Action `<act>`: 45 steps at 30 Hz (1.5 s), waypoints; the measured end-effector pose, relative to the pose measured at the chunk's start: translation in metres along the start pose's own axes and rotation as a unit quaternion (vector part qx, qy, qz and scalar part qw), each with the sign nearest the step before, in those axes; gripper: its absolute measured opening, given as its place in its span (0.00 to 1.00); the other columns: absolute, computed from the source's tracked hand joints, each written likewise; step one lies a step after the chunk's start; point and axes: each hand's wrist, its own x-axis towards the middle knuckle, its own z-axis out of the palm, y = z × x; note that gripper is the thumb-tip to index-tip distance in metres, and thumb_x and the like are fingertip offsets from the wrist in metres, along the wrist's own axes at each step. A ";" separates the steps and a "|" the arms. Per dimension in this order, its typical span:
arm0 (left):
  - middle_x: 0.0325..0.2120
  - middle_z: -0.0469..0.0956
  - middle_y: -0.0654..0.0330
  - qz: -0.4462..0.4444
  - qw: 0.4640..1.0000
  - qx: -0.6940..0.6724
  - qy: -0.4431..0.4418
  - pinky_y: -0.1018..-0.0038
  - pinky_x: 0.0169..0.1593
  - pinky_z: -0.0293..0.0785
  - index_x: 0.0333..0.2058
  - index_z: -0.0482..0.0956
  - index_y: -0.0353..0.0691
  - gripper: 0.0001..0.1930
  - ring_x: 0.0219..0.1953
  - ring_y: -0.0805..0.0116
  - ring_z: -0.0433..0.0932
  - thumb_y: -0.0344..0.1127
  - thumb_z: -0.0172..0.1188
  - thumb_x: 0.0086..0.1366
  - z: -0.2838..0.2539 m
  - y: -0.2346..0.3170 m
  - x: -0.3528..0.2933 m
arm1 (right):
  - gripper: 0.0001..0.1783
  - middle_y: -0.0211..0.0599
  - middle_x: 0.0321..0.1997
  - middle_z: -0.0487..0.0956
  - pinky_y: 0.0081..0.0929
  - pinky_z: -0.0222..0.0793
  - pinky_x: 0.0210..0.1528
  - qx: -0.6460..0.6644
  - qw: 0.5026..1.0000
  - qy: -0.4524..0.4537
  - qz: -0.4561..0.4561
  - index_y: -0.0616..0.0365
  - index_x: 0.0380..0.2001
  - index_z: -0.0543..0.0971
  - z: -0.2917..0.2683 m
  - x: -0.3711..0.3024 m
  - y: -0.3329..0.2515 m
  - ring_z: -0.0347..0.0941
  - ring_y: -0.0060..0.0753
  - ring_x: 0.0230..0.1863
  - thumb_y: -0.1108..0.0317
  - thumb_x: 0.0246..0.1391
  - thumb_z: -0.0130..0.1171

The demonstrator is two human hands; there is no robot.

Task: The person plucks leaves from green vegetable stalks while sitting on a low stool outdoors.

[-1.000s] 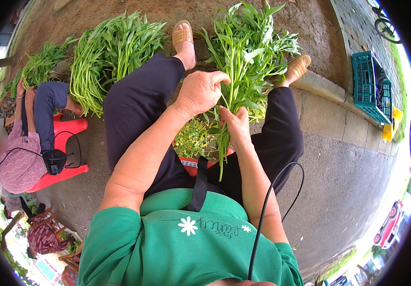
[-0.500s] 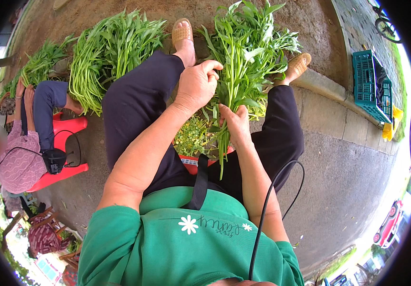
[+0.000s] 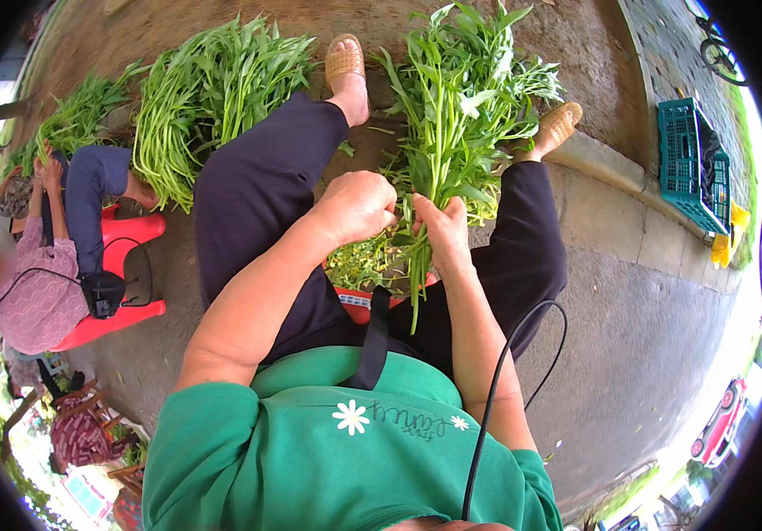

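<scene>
My right hand (image 3: 444, 234) is closed round the stems of a bunch of water spinach (image 3: 435, 146), with the leafy tops pointing away from me. Cut stem ends hang below the grip toward my lap. Just left of the bunch, my left hand (image 3: 357, 207) has its fingers curled in a pinch. Whatever lies between those fingertips is hidden. More leafy greens (image 3: 522, 84) lie under and beside the bunch, between my feet. Below my hands, yellowish leaf scraps (image 3: 359, 267) cover the ground between my knees.
A large pile of water spinach (image 3: 213, 106) lies beyond my left knee. At far left, a person (image 3: 40, 292) sits on a red plastic stool (image 3: 124, 234) by more greens (image 3: 80, 115). A teal crate (image 3: 686, 159) stands on the right beyond a concrete curb (image 3: 602, 157). A black cable (image 3: 487, 407) loops near my right arm.
My left hand has dropped from beside the upper stems toward my lap, its fingers still curled. The right hand keeps its grip on the bunch with little movement.
</scene>
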 end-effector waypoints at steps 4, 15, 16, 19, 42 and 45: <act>0.24 0.77 0.48 0.023 0.996 0.074 -0.048 0.60 0.38 0.71 0.25 0.80 0.37 0.07 0.32 0.51 0.76 0.33 0.58 0.48 0.011 -0.008 0.003 | 0.10 0.28 0.16 0.70 0.20 0.61 0.16 0.020 1.000 -0.012 -0.017 0.61 0.23 0.71 -0.001 0.001 0.002 0.64 0.19 0.14 0.68 0.47 0.60; 0.25 0.78 0.53 0.015 0.989 -0.042 0.138 0.67 0.36 0.73 0.34 0.79 0.39 0.09 0.30 0.57 0.78 0.31 0.56 0.53 -0.010 -0.003 0.011 | 0.11 0.30 0.17 0.71 0.19 0.61 0.17 -0.003 1.000 -0.012 -0.012 0.63 0.26 0.71 -0.002 0.000 0.001 0.65 0.20 0.15 0.68 0.48 0.60; 0.24 0.78 0.53 0.032 0.979 -0.077 0.188 0.68 0.35 0.73 0.34 0.79 0.38 0.09 0.29 0.59 0.78 0.30 0.56 0.53 -0.009 -0.001 0.015 | 0.10 0.30 0.18 0.71 0.19 0.61 0.17 -0.017 1.000 -0.016 -0.007 0.63 0.26 0.71 -0.003 0.002 0.002 0.65 0.20 0.15 0.68 0.48 0.60; 0.23 0.77 0.56 0.064 0.956 -0.155 0.239 0.75 0.32 0.72 0.38 0.78 0.35 0.12 0.24 0.67 0.76 0.27 0.56 0.54 -0.010 0.002 0.027 | 0.10 0.30 0.18 0.71 0.20 0.62 0.17 -0.003 1.000 -0.017 -0.016 0.63 0.26 0.70 -0.002 0.000 0.000 0.65 0.20 0.15 0.69 0.48 0.60; 0.28 0.78 0.57 0.087 0.970 0.001 0.227 0.65 0.38 0.73 0.30 0.79 0.39 0.07 0.32 0.56 0.77 0.33 0.55 0.54 -0.006 0.002 0.035 | 0.13 0.30 0.16 0.71 0.20 0.61 0.17 -0.020 1.000 -0.003 0.002 0.62 0.25 0.69 0.000 -0.002 -0.002 0.65 0.21 0.15 0.66 0.47 0.61; 0.27 0.78 0.57 0.061 0.973 0.015 0.222 0.64 0.37 0.73 0.29 0.78 0.40 0.06 0.32 0.56 0.77 0.34 0.55 0.54 -0.008 0.005 0.032 | 0.13 0.30 0.17 0.71 0.19 0.61 0.17 -0.020 1.000 -0.003 0.006 0.62 0.26 0.69 0.000 -0.003 -0.004 0.66 0.21 0.15 0.66 0.47 0.61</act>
